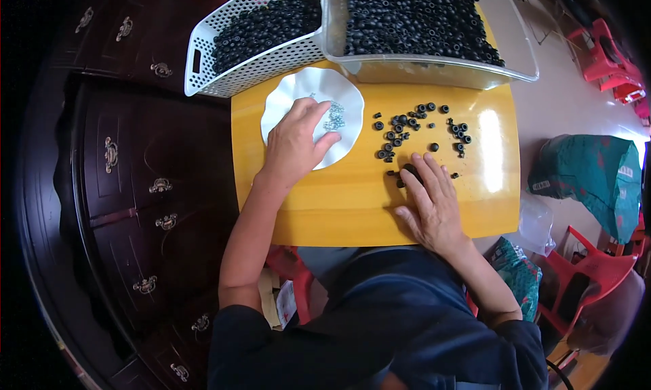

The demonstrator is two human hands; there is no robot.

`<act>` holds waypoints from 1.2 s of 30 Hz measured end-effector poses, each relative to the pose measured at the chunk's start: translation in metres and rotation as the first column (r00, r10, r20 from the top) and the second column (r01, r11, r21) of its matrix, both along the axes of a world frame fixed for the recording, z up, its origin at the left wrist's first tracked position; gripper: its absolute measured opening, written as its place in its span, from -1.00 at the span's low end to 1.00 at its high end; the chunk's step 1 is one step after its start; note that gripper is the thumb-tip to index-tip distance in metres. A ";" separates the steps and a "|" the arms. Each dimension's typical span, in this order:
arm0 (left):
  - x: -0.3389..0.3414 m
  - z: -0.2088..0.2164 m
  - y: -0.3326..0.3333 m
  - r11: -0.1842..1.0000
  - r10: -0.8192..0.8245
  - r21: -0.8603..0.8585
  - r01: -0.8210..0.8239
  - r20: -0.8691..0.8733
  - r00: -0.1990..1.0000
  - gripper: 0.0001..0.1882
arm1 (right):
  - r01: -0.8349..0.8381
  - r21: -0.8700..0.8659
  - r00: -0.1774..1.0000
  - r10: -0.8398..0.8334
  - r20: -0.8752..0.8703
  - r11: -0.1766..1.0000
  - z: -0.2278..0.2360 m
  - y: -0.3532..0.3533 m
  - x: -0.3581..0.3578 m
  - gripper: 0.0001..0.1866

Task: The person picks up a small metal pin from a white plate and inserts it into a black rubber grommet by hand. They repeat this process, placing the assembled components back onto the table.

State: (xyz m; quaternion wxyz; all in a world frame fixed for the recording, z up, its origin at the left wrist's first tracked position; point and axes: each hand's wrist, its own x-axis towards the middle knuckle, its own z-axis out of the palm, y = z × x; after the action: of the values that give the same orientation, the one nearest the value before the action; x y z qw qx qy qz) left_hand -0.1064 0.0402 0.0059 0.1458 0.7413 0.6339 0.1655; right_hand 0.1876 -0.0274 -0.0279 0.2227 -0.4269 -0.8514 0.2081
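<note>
Left hand [300, 135] over the white round plate with a wavy rim [339, 156], which sits near the yellow wooden table's [339, 217] left edge, toward the far side. Thumb and forefinger spread, tips apart, on either side of a small pile of shiny, clear-looking bits [335, 117] on the plate; other fingers curled, can't tell if they hold anything.

Right hand [437, 203] palm down, right of centre by the table's near edge. Fingers extended close together, thumb parted from them. Fingertips at a few small black round parts, partly covered; touching or just above, can't tell.

More small black round parts [397, 142], some ring-shaped, loose in clusters between that hand and the far edge, right of the plate. White perforated plastic basket [271, 68] at table's far left corner, filled with black parts; translucent plastic bin [434, 74] beside it along far edge, also full of black parts. Dark brown wooden cabinet [173, 254] past left edge.
</note>
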 end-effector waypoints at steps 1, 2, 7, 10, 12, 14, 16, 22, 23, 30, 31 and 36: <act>0.003 -0.002 0.002 1.000 -0.010 0.014 0.010 0.005 1.000 -0.47 | 0.011 -0.003 1.000 -0.011 0.004 1.000 -0.001 0.000 0.002 -0.34; 0.006 -0.004 0.004 1.000 -0.021 0.011 0.021 0.009 1.000 -0.47 | 0.008 0.003 1.000 -0.008 -0.003 1.000 -0.001 -0.001 0.003 -0.36; 0.008 -0.007 0.011 0.990 -0.094 0.097 0.099 -0.054 0.994 -0.54 | 0.008 0.017 0.999 -0.008 -0.043 1.000 -0.003 -0.001 0.004 -0.39; 0.008 -0.011 0.014 0.989 -0.121 0.079 0.126 -0.057 0.991 -0.60 | 0.009 0.014 0.998 -0.008 -0.060 1.000 -0.003 -0.001 0.005 -0.40; 0.006 -0.013 0.017 0.986 -0.132 0.091 0.136 -0.050 0.990 -0.63 | 0.009 0.014 0.998 -0.008 -0.070 1.000 -0.003 -0.001 0.006 -0.40; 0.007 -0.016 0.017 0.982 -0.146 0.114 0.149 -0.036 0.989 -0.66 | 0.012 0.023 0.998 -0.010 -0.070 1.000 -0.003 -0.002 0.006 -0.41; 0.008 -0.018 0.017 0.983 -0.141 0.115 0.145 -0.041 0.989 -0.71 | 0.012 0.028 0.997 -0.010 -0.075 1.000 -0.003 -0.003 0.006 -0.42; 0.013 -0.018 0.021 0.989 -0.113 0.094 0.115 -0.024 0.993 -0.80 | 0.025 0.046 0.993 -0.020 -0.116 0.999 -0.006 -0.005 0.005 -0.47; 0.014 -0.016 0.022 0.988 -0.119 0.098 0.121 -0.026 0.993 -0.80 | 0.031 0.050 0.993 -0.025 -0.117 0.998 -0.006 -0.006 0.006 -0.47; 0.009 -0.012 0.030 0.988 -0.149 0.040 0.151 -0.047 0.988 -0.85 | -0.054 0.095 0.989 0.066 -0.129 0.994 0.006 -0.012 0.010 -0.52; 0.011 -0.012 0.031 0.985 -0.161 0.049 0.165 -0.067 0.985 -0.85 | -0.090 0.087 0.987 0.101 -0.125 0.992 0.009 -0.014 0.012 -0.54; 0.013 -0.014 0.031 0.982 -0.162 0.072 0.176 -0.164 0.973 -0.86 | -0.152 0.201 0.966 0.188 -0.179 0.968 -0.005 -0.028 0.016 -0.59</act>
State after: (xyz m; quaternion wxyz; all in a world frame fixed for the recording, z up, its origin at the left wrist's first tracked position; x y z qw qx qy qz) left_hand -0.0935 0.0714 -0.0081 0.0768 0.8090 0.5702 0.1205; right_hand 0.2037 -0.0552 -0.0331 0.3259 -0.3067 -0.8744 0.1875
